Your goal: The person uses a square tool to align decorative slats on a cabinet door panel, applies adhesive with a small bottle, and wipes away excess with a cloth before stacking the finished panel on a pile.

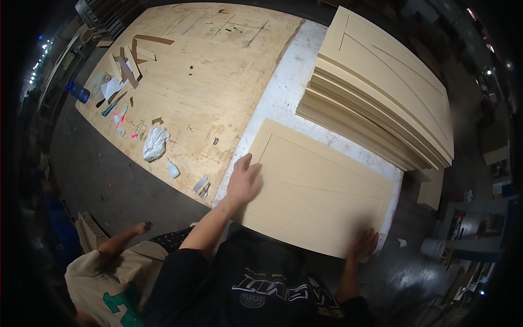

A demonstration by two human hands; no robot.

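A pale, flat door panel (321, 188) with grooved lines in its face lies on the white strip of the table in front of me. My left hand (245, 180) grips its left edge, fingers curled there and pointing away from me. At the near right corner, my right hand (364, 244) holds the panel, with fingertips showing at the edge and its inner side partly dark and blurred. Just beyond, a tall stack of similar panels (381, 76) stands on the same surface.
The plywood tabletop (218, 82) to the left carries wood strips (131, 60), a crumpled white plastic bag (156, 144), a small white bottle (173, 169) and a blue bottle (77, 92) at its edge. Another person in a tan shirt (117, 278) is close at my left.
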